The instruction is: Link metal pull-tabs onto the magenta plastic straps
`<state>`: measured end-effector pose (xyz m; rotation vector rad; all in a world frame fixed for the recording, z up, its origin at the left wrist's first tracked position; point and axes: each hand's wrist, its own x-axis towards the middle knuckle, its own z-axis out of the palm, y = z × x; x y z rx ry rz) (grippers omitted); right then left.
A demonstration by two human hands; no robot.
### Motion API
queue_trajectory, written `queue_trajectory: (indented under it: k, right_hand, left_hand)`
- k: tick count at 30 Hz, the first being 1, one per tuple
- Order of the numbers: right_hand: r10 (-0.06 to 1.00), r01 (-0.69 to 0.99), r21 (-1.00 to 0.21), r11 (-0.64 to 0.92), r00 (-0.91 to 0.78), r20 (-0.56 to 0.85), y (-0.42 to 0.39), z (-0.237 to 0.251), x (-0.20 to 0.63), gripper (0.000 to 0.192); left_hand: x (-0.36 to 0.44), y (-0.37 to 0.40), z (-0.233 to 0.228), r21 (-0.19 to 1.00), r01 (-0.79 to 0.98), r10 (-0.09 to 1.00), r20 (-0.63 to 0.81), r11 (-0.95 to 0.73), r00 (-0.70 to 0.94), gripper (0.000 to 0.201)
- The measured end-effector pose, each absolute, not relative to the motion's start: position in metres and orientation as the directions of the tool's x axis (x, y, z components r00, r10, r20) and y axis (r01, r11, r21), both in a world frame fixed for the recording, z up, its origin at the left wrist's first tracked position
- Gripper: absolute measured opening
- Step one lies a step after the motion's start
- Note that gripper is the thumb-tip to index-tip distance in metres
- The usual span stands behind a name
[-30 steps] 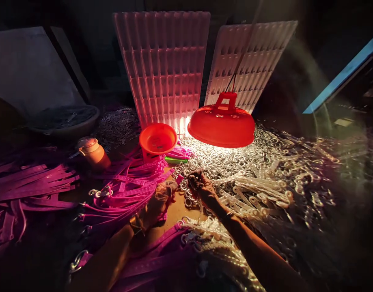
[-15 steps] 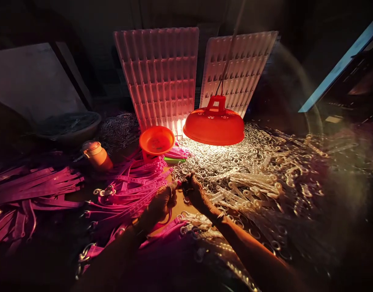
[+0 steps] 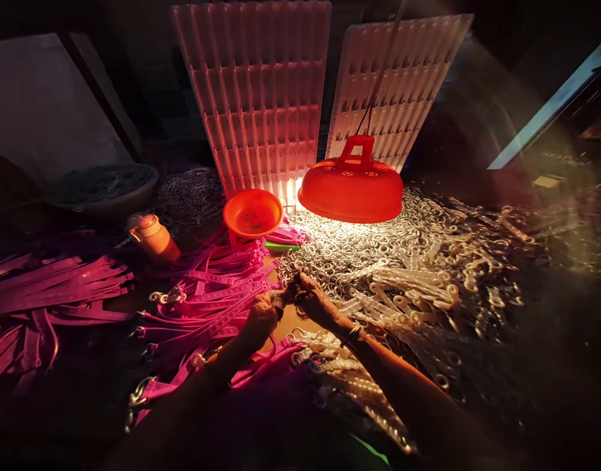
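Both hands pinched together on one small piece, just in front of the hanging orange lamp (image 3: 352, 190).

The left hand (image 3: 261, 315) is curled tight round the end of a pink strap (image 3: 216, 314), the right hand (image 3: 314, 302) closed narrow on something small at the same spot — likely a metal ring, too dim to be sure. Fingertips meet below the lamp, at the near edge of the heap of metal rings (image 3: 378, 252). Risk, as I read it: a fumble drops the piece into that heap, where it would be lost; the strap could snag the pink pile left of the lamp; light falls off fast beyond the lamp's pool.
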<state>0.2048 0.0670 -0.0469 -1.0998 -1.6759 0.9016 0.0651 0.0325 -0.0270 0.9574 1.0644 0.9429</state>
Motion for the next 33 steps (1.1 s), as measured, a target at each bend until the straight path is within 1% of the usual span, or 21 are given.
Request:
queue_trajectory:
  k: [2, 4, 6, 9, 11, 13, 16, 18, 22, 24, 26, 28, 31, 33]
  right_hand:
    - [0.924, 0.312, -0.881, 0.355, -0.263, 0.279, 0.068, -0.038, 0.206, 0.02]
    - [0.896, 0.371, -0.852, 0.37, -0.385, 0.221, 0.063, -0.025, 0.211, 0.021]
    - [0.861, 0.456, -0.786, 0.417, -0.476, 0.18, 0.051, -0.011, 0.216, 0.023]
    - [0.824, 0.539, -0.687, 0.488, -0.544, 0.158, 0.021, 0.005, 0.223, 0.026]
    - [0.815, 0.554, -0.664, 0.502, -0.56, 0.148, -0.004, 0.007, 0.225, 0.025]
    - [0.826, 0.579, -0.656, 0.484, -0.55, 0.123, -0.028, 0.005, 0.228, 0.027]
    - [0.855, 0.586, -0.713, 0.385, -0.517, 0.037, -0.061, -0.001, 0.23, 0.025]
    - [0.864, 0.557, -0.776, 0.296, -0.502, -0.031, -0.076, -0.003, 0.231, 0.024]
    - [0.89, 0.469, -0.878, 0.098, -0.436, -0.133, -0.092, -0.007, 0.23, 0.033]
    - [0.894, 0.426, -0.905, 0.023, -0.414, -0.172, -0.096, -0.01, 0.228, 0.037]
    - [0.884, 0.4, -0.916, 0.01, -0.433, -0.18, -0.097, -0.014, 0.227, 0.037]
    - [0.863, 0.387, -0.921, 0.041, -0.478, -0.163, -0.097, -0.017, 0.225, 0.035]
    - [0.826, 0.372, -0.922, 0.106, -0.549, -0.127, -0.095, -0.019, 0.223, 0.027]
    - [0.794, 0.393, -0.91, 0.134, -0.591, -0.138, -0.093, -0.016, 0.221, 0.021]
  left_hand:
    - [0.063, 0.039, -0.019, 0.933, -0.091, 0.916, -0.316, 0.347, 0.247, 0.022]
    - [0.056, 0.045, -0.008, 0.926, -0.049, 0.893, -0.345, 0.374, 0.29, 0.026]
    - [0.047, 0.049, 0.005, 0.93, 0.019, 0.863, -0.349, 0.368, 0.365, 0.03]
    - [0.035, 0.045, 0.026, 0.922, 0.148, 0.788, -0.382, 0.357, 0.482, 0.026]
    - [0.031, 0.036, 0.036, 0.908, 0.221, 0.729, -0.418, 0.356, 0.543, 0.027]
    - [0.031, 0.022, 0.04, 0.897, 0.267, 0.67, -0.441, 0.353, 0.597, 0.028]
    - [0.031, -0.003, 0.036, 0.879, 0.307, 0.605, -0.475, 0.365, 0.639, 0.027]
    - [0.032, -0.02, 0.028, 0.869, 0.294, 0.588, -0.488, 0.398, 0.645, 0.03]
    - [0.033, -0.05, 0.013, 0.852, 0.18, 0.618, -0.486, 0.491, 0.618, 0.037]
    - [0.034, -0.06, 0.009, 0.854, 0.167, 0.633, -0.483, 0.493, 0.605, 0.038]
    - [0.035, -0.066, 0.008, 0.859, 0.147, 0.642, -0.469, 0.49, 0.607, 0.037]
    - [0.035, -0.069, 0.006, 0.857, 0.106, 0.646, -0.456, 0.504, 0.612, 0.036]
    - [0.034, -0.07, 0.002, 0.793, 0.064, 0.602, -0.509, 0.606, 0.615, 0.037]
    - [0.034, -0.071, -0.003, 0.738, 0.032, 0.565, -0.543, 0.674, 0.622, 0.039]
